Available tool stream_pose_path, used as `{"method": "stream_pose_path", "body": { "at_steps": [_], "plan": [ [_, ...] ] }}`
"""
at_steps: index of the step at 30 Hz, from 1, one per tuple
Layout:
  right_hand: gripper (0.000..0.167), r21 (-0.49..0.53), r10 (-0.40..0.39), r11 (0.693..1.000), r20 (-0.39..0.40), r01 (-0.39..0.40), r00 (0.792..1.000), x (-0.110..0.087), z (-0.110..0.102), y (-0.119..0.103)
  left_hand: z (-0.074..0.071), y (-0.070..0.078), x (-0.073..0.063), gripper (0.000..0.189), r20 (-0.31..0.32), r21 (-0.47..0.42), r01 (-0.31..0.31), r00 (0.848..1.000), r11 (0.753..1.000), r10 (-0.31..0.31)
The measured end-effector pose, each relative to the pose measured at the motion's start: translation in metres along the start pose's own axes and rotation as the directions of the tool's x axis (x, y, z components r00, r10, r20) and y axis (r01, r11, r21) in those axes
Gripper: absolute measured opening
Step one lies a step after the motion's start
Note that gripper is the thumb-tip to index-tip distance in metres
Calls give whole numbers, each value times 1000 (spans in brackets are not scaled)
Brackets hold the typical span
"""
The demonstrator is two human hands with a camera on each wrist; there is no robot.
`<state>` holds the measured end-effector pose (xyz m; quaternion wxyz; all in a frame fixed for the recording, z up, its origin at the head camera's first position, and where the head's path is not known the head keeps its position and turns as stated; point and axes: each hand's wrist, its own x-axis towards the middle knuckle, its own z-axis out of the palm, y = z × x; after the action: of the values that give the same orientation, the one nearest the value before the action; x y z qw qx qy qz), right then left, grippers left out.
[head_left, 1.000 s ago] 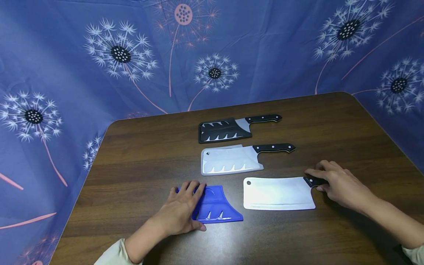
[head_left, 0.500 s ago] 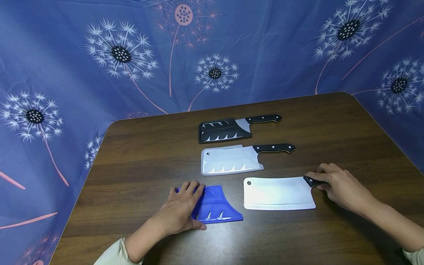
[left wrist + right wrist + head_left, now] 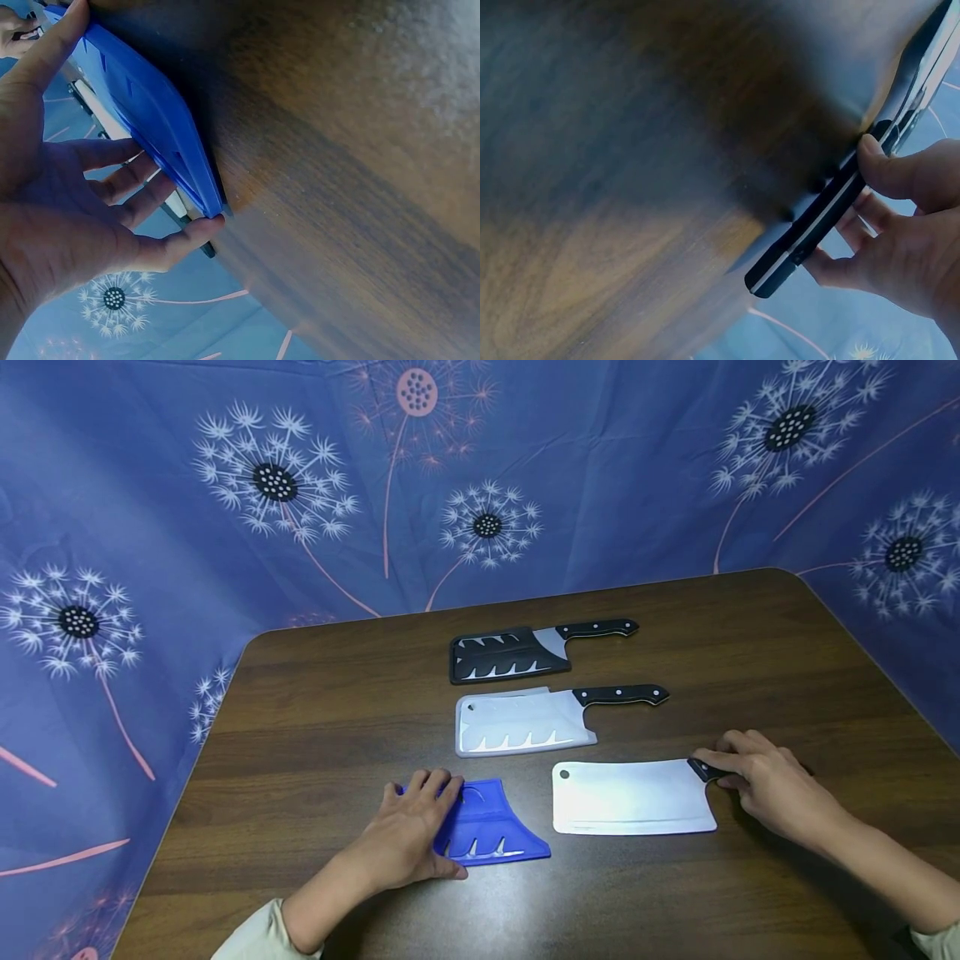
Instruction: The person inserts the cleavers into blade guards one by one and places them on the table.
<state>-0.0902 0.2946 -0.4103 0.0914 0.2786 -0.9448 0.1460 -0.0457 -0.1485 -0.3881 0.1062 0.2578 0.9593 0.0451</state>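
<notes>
My left hand [image 3: 412,835] spans a blue plastic cleaver sheath [image 3: 491,822] lying on the table, thumb on its near edge and fingertips along the far edge. In the left wrist view the sheath [image 3: 150,97] is held between thumb and fingers. Right of it lies a bare cleaver [image 3: 630,797], its broad blade pointing left towards the sheath's slanted end, with a gap between them. My right hand [image 3: 780,785] pinches the cleaver's black handle, covering most of it in the head view. The right wrist view shows the handle [image 3: 810,229] between thumb and fingers.
Behind, a cleaver in a clear sheath [image 3: 525,722] lies with its black handle to the right. Farther back is a smaller cleaver in a black sheath [image 3: 510,656]. A blue dandelion-print cloth [image 3: 600,485] hangs beyond the wooden table [image 3: 315,710].
The bare cleaver has shifted very slightly right, and the end of its handle now shows past my right hand. My left hand and the blue sheath stay in place.
</notes>
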Motion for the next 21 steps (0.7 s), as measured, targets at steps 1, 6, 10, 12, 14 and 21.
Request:
{"method": "stream_pose_path", "body": {
  "at_steps": [1, 6, 10, 12, 14, 21],
  "plan": [
    [60, 1, -2, 1000, -1, 2, 1000, -1, 0, 0, 0, 0, 0, 110, 1, -4, 1, 1000, 1000, -1],
    [66, 0, -17, 1000, -22, 17, 1000, -3, 1, 1, -1, -1, 0, 110, -6, -19, 28, 1000, 999, -28],
    [67, -18, -30, 999, -70, 29, 997, -2, 1, 1, -1, -4, 2, 111, -81, -5, 33, 996, 999, -33],
    [67, -24, -35, 999, -94, 33, 995, -2, 0, 1, -1, -5, 3, 111, -135, 9, 29, 990, 1000, -28],
    [68, -23, -37, 999, -115, 34, 993, -1, -1, 1, -2, -6, 4, 110, -185, 20, 24, 983, 1000, -20],
    [73, -9, -21, 1000, -213, 19, 977, 0, -6, -1, -7, -9, 6, 107, -281, 39, 31, 959, 999, -19]
  ]
}}
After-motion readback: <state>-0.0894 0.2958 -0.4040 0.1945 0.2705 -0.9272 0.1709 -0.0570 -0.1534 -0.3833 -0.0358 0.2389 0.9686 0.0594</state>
